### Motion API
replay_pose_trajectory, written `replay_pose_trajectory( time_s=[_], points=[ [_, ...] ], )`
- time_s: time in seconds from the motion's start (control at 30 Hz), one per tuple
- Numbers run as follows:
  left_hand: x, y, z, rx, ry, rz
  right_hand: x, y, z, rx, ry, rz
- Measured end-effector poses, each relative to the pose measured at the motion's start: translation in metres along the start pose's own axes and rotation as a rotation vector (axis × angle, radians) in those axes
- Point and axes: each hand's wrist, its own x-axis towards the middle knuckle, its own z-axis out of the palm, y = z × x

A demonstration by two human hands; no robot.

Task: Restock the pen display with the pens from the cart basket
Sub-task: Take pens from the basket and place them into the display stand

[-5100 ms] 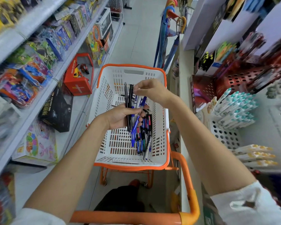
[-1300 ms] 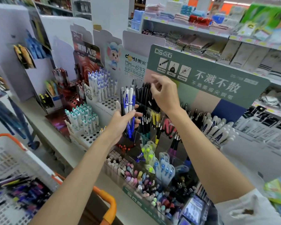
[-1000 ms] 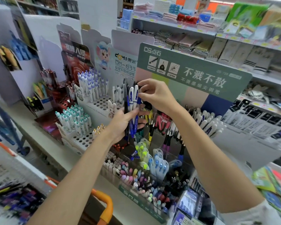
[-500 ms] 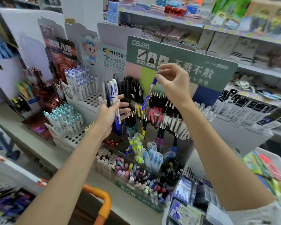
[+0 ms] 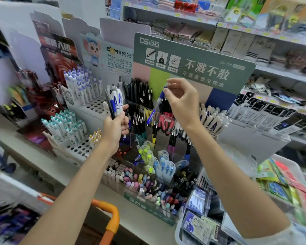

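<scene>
A single blue pen (image 5: 154,107) is pinched at its top end between thumb and fingertips of the right hand (image 5: 181,101) and is held tilted, tip down, above the pen display (image 5: 201,55). A bundle of white-and-blue pens (image 5: 116,103) is gripped upright in the curled left hand (image 5: 116,125), near the display's left side.

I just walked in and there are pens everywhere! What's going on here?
A person is restocking a shop's pens. The left hand grips a bunch of white-and-blue plastic pens, upright. The right hand pinches one slim blue pen by its top, tip slanting down over the clear compartments of the green-signed pen display. It does not look seated in a slot yet.
</scene>
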Motion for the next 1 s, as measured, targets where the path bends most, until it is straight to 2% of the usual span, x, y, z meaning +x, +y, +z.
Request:
replay_pose_trajectory(
  time_s=[0.27, 0.43, 0.5, 0.63, 0.7, 0.83, 1.0],
  points=[
    [-0.005, 0.001, -0.033, -0.034, 0.118, -0.003, -0.014, 0.009, 0.066, 0.021, -0.056, -0.015],
    [-0.009, 0.000, -0.046, -0.048, 0.093, -0.026, -0.022, 0.018, 0.083, -0.048, -0.113, -0.061],
    [-0.008, 0.001, -0.049, -0.046, 0.082, -0.027, -0.022, 0.015, 0.082, -0.032, -0.074, -0.073],
    [-0.008, 0.003, -0.050, -0.002, 0.071, -0.017, 0.002, 0.003, 0.074, -0.009, 0.121, -0.159],
    [-0.008, 0.004, -0.048, 0.015, 0.075, -0.021, 0.010, 0.003, 0.075, -0.047, 0.088, -0.200],
    [-0.007, 0.002, -0.045, 0.020, 0.071, -0.026, 0.004, 0.013, 0.086, -0.159, -0.102, -0.182],
    [-0.006, 0.001, -0.048, 0.032, 0.066, -0.033, 0.013, 0.012, 0.085, -0.171, -0.073, -0.205]
  ],
)
